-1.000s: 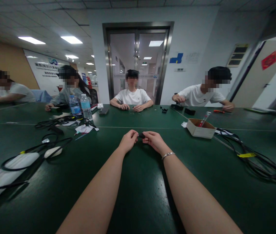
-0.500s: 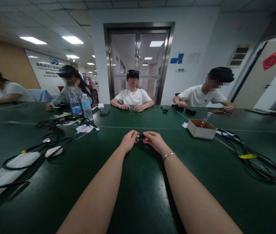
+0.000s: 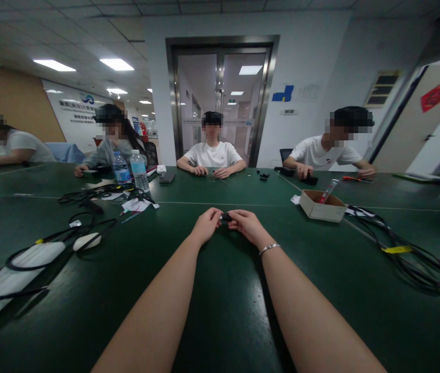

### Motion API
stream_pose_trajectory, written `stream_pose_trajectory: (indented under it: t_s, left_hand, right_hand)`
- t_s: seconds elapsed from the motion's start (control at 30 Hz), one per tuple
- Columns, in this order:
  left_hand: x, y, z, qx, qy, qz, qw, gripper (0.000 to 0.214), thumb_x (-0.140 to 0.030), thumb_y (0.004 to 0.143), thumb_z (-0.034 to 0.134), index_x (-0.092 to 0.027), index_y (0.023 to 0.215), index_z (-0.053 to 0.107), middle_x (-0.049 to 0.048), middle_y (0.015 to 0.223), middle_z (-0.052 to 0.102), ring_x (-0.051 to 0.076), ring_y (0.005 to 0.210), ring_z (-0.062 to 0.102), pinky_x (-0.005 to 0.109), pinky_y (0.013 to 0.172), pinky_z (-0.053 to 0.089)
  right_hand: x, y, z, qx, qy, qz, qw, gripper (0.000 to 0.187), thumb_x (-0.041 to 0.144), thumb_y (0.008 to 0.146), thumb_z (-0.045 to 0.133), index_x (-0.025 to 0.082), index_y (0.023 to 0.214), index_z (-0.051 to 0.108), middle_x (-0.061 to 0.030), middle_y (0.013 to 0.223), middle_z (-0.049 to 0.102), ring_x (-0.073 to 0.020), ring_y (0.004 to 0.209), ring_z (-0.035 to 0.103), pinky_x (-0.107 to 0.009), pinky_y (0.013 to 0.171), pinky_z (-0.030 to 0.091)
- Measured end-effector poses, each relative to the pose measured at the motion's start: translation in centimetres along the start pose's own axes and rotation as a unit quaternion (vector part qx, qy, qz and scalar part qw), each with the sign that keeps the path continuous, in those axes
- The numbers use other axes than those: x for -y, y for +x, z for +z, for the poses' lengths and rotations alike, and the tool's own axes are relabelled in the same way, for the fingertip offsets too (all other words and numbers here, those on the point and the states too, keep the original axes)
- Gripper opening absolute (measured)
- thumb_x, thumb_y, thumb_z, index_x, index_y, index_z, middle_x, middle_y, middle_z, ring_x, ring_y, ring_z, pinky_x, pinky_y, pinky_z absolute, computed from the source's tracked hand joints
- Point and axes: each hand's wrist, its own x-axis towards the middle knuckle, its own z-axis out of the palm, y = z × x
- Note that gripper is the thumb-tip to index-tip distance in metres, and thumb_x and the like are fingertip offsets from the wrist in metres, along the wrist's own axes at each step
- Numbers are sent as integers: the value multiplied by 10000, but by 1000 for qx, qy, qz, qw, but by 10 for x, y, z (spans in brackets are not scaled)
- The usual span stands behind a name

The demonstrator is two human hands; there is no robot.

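Both my forearms stretch out over the dark green table [image 3: 223, 311]. My left hand [image 3: 205, 225] and my right hand [image 3: 248, 225] meet in the middle, fingers curled. Between their fingertips they pinch a small black part [image 3: 225, 217], held just above the tabletop. What the part is cannot be made out at this size. A thin metal bracelet [image 3: 268, 248] sits on my right wrist.
An open cardboard box [image 3: 321, 205] stands to the right, with coiled black cable [image 3: 410, 254] beyond it. Left lie black cables [image 3: 88, 228], white pads [image 3: 22, 264] and two water bottles [image 3: 134, 170]. Several people sit along the far edge.
My hands have stayed in place with the small part between them. The person at the far right has moved a hand to a black object on the table.
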Motion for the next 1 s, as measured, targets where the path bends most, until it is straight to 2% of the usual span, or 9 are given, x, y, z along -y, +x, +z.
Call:
stream_pose_trajectory:
  t_s: [0.1, 0.23, 0.33, 0.47, 0.6, 0.73, 0.83, 0.9, 1.0]
  left_hand:
    - [0, 0, 0, -15, 10, 18, 1000, 201, -296, 836, 497, -184, 961, 607, 30, 841, 624, 126, 729, 564, 237, 678, 442]
    - [-3, -2, -1, -3, 9, -2, 1000, 281, -366, 883, 407, -178, 956, 603, 18, 729, 602, 125, 642, 543, 243, 632, 434]
    - [-3, -2, -2, -19, 31, 18, 999, 217, -319, 854, 464, -190, 942, 616, 21, 815, 620, 128, 729, 557, 235, 666, 427]
    - [-1, 0, -2, -4, 21, -2, 1000, 259, -354, 874, 428, -188, 968, 604, 20, 782, 617, 130, 677, 550, 247, 648, 433]
    - [-2, 0, -2, -18, 29, 19, 999, 199, -288, 833, 506, -187, 971, 609, 32, 887, 628, 134, 776, 565, 238, 713, 441]
    - [-4, -3, -2, -11, 36, -5, 999, 286, -353, 895, 385, -186, 982, 600, 20, 736, 600, 136, 651, 543, 251, 637, 439]
    - [-5, -3, -2, -35, 83, 33, 995, 225, -275, 865, 431, -207, 979, 613, 24, 833, 618, 143, 763, 560, 255, 715, 434]
    - [-4, -3, -2, -33, 83, 34, 995, 225, -274, 857, 439, -210, 990, 609, 23, 854, 619, 142, 771, 558, 253, 716, 430]
    - [-3, -3, -2, -22, 74, 1, 997, 307, -357, 900, 348, -208, 990, 602, 6, 711, 589, 138, 650, 535, 253, 637, 417]
  right_hand:
    - [-1, 1, 0, 3, -1, -3, 1000, 63, 107, 792, 691, 79, 823, 644, -55, 650, 636, -110, 516, 596, -197, 513, 544]
    - [-2, 1, 0, 5, -1, -2, 1000, 45, 106, 802, 679, 85, 826, 646, -60, 678, 646, -109, 515, 597, -198, 509, 543]
    - [-1, 0, 0, 2, -3, -4, 1000, 44, 102, 800, 680, 87, 827, 649, -61, 693, 649, -104, 509, 592, -195, 504, 540]
    - [-2, 0, 0, 4, -9, -5, 1000, 41, 98, 803, 676, 86, 834, 652, -61, 690, 647, -107, 523, 598, -191, 506, 540]
    - [-2, 1, 0, -1, -9, -4, 1000, 41, 93, 797, 681, 87, 827, 653, -57, 686, 645, -101, 515, 592, -186, 502, 540]
    - [-1, 0, 1, 4, -7, -6, 1000, 46, 92, 794, 683, 86, 828, 653, -48, 658, 634, -103, 514, 593, -184, 501, 541]
    - [0, -1, 2, -3, -6, -4, 1000, 35, 71, 799, 666, 84, 828, 652, -47, 664, 636, -95, 500, 586, -179, 494, 537]
    - [0, -1, 2, -9, -4, -1, 1000, 35, 56, 808, 646, 84, 828, 651, -46, 666, 637, -94, 494, 584, -180, 491, 536]
    - [0, -2, 2, -9, -5, -3, 1000, 49, 43, 816, 626, 83, 830, 651, -50, 668, 639, -100, 501, 591, -185, 495, 537]
